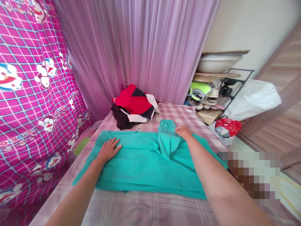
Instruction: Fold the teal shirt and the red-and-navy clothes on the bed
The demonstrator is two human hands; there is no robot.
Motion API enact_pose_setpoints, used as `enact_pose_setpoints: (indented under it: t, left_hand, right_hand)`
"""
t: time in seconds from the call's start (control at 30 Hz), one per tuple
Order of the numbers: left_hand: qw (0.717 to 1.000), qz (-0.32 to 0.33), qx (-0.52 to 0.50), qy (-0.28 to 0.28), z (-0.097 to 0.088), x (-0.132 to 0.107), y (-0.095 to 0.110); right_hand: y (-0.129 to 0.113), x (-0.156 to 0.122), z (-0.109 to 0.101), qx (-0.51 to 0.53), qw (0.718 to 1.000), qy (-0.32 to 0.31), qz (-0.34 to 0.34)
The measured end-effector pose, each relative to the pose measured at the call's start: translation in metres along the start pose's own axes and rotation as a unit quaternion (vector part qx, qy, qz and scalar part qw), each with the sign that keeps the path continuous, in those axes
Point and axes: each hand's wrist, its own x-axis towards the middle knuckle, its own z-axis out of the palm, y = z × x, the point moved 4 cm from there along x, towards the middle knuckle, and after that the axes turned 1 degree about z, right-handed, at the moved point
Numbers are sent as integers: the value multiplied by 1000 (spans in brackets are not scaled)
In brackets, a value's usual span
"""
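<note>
As the head view shows, our left hand [110,148] lies palm down, fingers spread, while our right hand [184,131] pinches cloth beside the gathered cuff [167,125]. We judge steady left pressure and a gentle right pull best against dragging. Turquoise and lightly creased, the garment [141,166] lies widthwise on the checked sheet [131,207].

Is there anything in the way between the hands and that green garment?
Nothing visible. The left hand lies spread directly on the green garment, and the right hand holds the edge of its folded-over part. The red, black and white clothing pile sits beyond the garment's far edge, not between.
</note>
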Motion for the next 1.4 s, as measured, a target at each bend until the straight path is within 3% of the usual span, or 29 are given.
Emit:
enact_pose_setpoints:
  t: [0.13, 0.2, 0.3, 0.43, 0.5, 0.53, 0.6, 0.67, 0.7, 0.73, 0.8, 0.9, 1.17, 1.27, 1.4]
  left_hand:
    - [999, 5, 20, 34, 5, -1, 1]
    - [999, 7, 23, 49, 6, -1, 1]
    - [998, 10, 21, 57, 7, -1, 1]
    - [998, 11, 16, 60, 5, -1, 2]
    - [998, 11, 14, 64, 5, -2, 2]
    - [998, 10, 13, 64, 4, -2, 2]
    - [998, 9, 14, 60, 3, -2, 3]
    - [998, 7, 17, 54, 3, -2, 3]
    - [999, 6, 18, 51, 2, -2, 3]
    - [999, 5, 18, 49, 3, -2, 3]
    - [999, 4, 19, 50, 3, -2, 3]
    - [998, 8, 17, 67, 5, -2, 3]
    - [998, 3, 27, 61, 5, -4, 3]
    - [998, 3, 25, 59, 3, -4, 4]
    - [998, 5, 25, 56, 4, -3, 3]
  right_hand:
    - [-11, -9, -20, 102, 994, -27, 5]
    - [-27, -20, -35, 215, 973, -81, -22]
    - [-65, -51, -51, 341, 906, -244, -64]
    - [-115, -104, -50, 272, 825, -474, -144]
    - [-122, -118, -39, 256, 789, -535, -161]
    - [-119, -118, -33, 257, 793, -532, -150]
    - [-100, -104, -22, 238, 859, -440, -112]
    - [-69, -81, -20, 157, 953, -248, -77]
    - [-52, -72, -22, 98, 983, -147, -52]
    - [-37, -65, -24, 44, 996, -70, -20]
    - [-12, -57, -26, -35, 999, 9, 36]
    - [4, -52, -18, -95, 995, 4, 35]
    - [1, -45, 14, -177, 966, -126, -139]
    - [9, -48, 7, -167, 968, -105, -154]
    - [39, -59, -13, -145, 981, -38, -124]
